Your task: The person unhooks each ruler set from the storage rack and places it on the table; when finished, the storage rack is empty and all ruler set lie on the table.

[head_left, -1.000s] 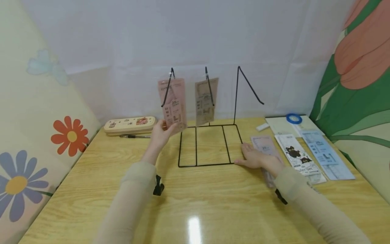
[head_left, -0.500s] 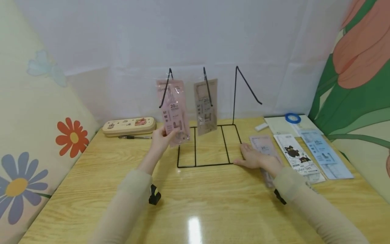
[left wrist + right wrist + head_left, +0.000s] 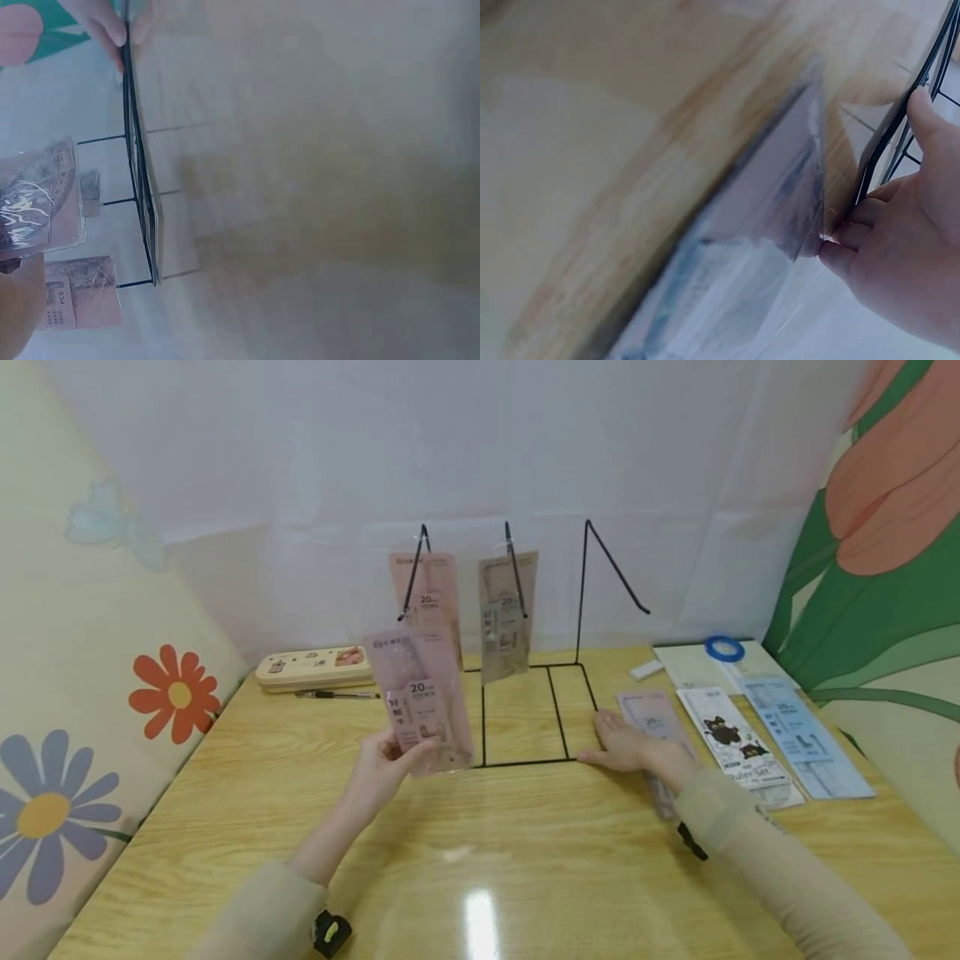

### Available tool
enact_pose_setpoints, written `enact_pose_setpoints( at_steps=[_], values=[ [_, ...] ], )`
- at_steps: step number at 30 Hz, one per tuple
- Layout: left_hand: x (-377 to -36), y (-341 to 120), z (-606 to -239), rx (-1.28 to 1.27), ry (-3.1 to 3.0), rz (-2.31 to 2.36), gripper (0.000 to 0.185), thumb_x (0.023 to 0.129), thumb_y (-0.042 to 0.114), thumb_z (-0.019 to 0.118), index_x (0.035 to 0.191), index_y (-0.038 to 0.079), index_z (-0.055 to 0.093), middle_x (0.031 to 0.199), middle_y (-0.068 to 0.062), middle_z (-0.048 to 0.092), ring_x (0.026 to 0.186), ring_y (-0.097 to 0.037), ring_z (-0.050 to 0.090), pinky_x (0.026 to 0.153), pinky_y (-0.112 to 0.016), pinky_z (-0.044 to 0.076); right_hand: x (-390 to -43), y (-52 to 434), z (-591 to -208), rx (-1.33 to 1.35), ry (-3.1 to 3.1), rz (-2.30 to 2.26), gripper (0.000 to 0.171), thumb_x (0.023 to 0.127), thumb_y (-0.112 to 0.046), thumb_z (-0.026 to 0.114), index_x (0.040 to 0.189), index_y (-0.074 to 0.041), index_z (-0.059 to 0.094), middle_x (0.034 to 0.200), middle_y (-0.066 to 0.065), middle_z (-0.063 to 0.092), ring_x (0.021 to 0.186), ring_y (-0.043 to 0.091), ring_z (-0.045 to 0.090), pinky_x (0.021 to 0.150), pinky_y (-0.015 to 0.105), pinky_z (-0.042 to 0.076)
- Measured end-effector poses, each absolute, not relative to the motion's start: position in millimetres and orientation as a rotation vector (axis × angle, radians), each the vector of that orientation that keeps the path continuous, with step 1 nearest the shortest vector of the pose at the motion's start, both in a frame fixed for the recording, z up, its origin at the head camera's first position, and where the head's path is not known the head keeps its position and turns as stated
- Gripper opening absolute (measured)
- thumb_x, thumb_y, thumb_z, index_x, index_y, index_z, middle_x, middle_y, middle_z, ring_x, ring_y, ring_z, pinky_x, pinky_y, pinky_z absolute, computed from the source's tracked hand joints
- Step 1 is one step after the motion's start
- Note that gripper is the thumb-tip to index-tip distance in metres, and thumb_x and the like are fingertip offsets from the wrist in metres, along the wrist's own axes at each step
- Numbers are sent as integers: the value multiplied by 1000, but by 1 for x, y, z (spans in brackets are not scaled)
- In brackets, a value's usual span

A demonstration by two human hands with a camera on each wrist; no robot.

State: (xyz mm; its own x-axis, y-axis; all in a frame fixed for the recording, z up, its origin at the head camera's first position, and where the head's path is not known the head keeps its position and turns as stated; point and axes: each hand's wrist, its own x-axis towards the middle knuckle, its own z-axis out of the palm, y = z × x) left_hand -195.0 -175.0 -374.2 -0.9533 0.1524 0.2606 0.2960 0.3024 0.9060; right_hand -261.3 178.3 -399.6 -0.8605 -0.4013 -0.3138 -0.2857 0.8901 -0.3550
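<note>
Fingers of my left hand point(image 3: 386, 766) pinch the pink plastic ruler packet point(image 3: 422, 702) above the wooden table point(image 3: 525, 852); my right hand point(image 3: 630, 747) lies flat, steadying the black wire rack point(image 3: 525, 718) — if that pressure slackens, I judge a snagged hook could tip it.

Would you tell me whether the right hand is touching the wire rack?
Touching: in the right wrist view, the right hand rests its thumb against the wire rack.
</note>
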Motion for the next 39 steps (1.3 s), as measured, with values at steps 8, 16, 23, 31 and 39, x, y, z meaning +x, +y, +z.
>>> enact_pose_setpoints(
  at_steps=[8,16,23,31,39],
  values=[
    [-165,-196,-375,-401,-2433,-1717,23,89,8,63,105,-10,62,86,16,70,75,-1,65,62,-21,54,-260,177,-398,-514,2674,-421,87,97,-47,43,146,13,3,153,32,-1,143,44,3,118,52,8],
    [-168,-239,-359,-154,-2635,-1550,38,94,25,59,116,-6,56,96,1,71,80,0,64,71,-19,54,-260,179,-396,-519,2667,-439,87,98,-46,43,145,14,3,152,34,-1,142,46,3,118,53,8],
    [-186,-251,-361,60,-3005,-1360,51,93,32,60,125,-6,53,110,-23,66,83,-14,65,68,-27,53,-260,180,-397,-544,2673,-437,87,97,-47,43,145,14,4,152,34,0,142,46,3,118,53,8],
    [-207,-255,-371,234,-3079,-1621,39,92,18,61,116,-12,55,76,-1,68,63,-8,62,57,-23,52,-261,177,-398,-516,2663,-427,87,97,-48,43,146,13,3,153,32,-1,143,45,2,118,52,7],
    [-209,-252,-364,264,-3248,-1084,55,92,30,59,118,-17,49,101,-29,62,87,-34,62,76,-38,54,-260,178,-397,-524,2674,-425,86,98,-46,43,145,14,4,152,33,0,143,45,3,118,52,8]
  ],
)
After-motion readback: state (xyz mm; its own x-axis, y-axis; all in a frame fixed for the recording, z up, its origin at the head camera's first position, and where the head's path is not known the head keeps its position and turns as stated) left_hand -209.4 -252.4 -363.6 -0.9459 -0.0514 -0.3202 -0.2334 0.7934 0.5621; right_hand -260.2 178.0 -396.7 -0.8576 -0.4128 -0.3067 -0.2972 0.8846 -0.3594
